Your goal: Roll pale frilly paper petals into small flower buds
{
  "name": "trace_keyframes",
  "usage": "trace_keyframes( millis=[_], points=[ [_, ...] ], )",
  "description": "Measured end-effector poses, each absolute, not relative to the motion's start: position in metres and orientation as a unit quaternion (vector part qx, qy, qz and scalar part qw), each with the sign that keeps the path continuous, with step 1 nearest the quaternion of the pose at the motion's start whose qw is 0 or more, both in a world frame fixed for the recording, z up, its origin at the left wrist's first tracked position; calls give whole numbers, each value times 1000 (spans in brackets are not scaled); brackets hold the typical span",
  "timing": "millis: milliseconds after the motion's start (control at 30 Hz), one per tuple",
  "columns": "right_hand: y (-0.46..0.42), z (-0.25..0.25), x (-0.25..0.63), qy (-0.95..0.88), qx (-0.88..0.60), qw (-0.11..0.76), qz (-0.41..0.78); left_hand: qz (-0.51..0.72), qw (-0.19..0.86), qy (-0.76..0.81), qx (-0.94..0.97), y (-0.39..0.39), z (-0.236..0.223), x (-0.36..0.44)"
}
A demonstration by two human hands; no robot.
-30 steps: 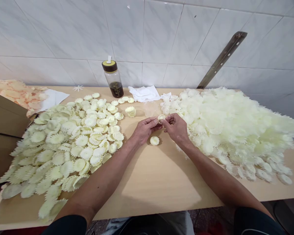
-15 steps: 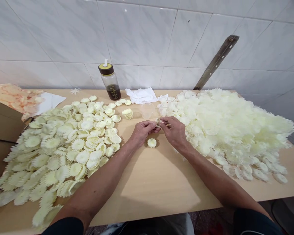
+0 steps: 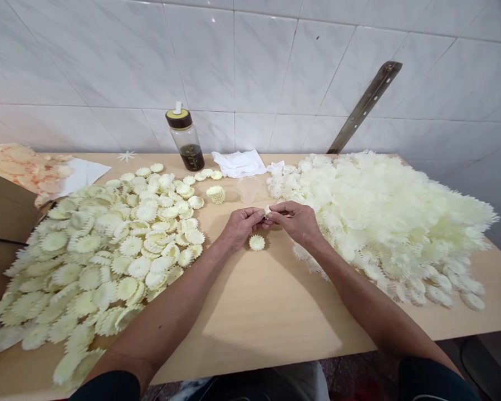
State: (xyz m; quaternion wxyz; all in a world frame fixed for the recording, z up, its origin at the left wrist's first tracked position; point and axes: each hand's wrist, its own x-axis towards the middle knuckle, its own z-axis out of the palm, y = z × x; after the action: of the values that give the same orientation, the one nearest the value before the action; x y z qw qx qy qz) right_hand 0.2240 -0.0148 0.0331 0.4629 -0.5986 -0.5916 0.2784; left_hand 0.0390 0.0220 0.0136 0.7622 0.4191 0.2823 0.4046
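Fingertips of my left hand (image 3: 242,225) and my right hand (image 3: 295,220) meet over the middle of the table, both closed in a pinch. Between them is a small pale-yellow artificial flower petal piece (image 3: 268,210), mostly covered by the fingers. Just below my hands, one round petal piece (image 3: 256,242) with a toothed edge lies flat on the wood. Behind and to the left stands a short stack of petal pieces (image 3: 215,194). A large heap of cupped yellowish pieces (image 3: 129,245) spreads left; thinner, whiter petal pieces (image 3: 384,206) are heaped right, beside my right forearm.
A bottle of dark liquid (image 3: 187,142) stands at the back near a crumpled white tissue (image 3: 239,164). At far left are peach-coloured petals (image 3: 23,164) and a cardboard box (image 3: 6,223). A slotted metal bar (image 3: 365,106) leans on the tiled wall.
My fingers have shifted slightly around the small petal piece, and less of it shows now. The right hand's fingers are drawn closer together. The whole view has moved slightly; the heaps look the same.
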Motion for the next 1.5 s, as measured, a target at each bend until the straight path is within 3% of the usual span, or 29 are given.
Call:
trace_keyframes(
  millis=[800, 1033, 1267, 1500],
  points=[
    [-13, 31, 208, -543, -609, 501, 290, 421, 769, 287, 386, 19, 14, 43],
    [-13, 33, 216, -529, -556, 497, 405, 430, 770, 288, 372, 22, 12, 42],
    [-22, 31, 214, -660, -593, 424, 183, 408, 771, 266, 411, 17, 18, 42],
    [-30, 33, 202, -762, -599, 244, -23, 407, 764, 307, 395, 22, 17, 38]
  ],
)
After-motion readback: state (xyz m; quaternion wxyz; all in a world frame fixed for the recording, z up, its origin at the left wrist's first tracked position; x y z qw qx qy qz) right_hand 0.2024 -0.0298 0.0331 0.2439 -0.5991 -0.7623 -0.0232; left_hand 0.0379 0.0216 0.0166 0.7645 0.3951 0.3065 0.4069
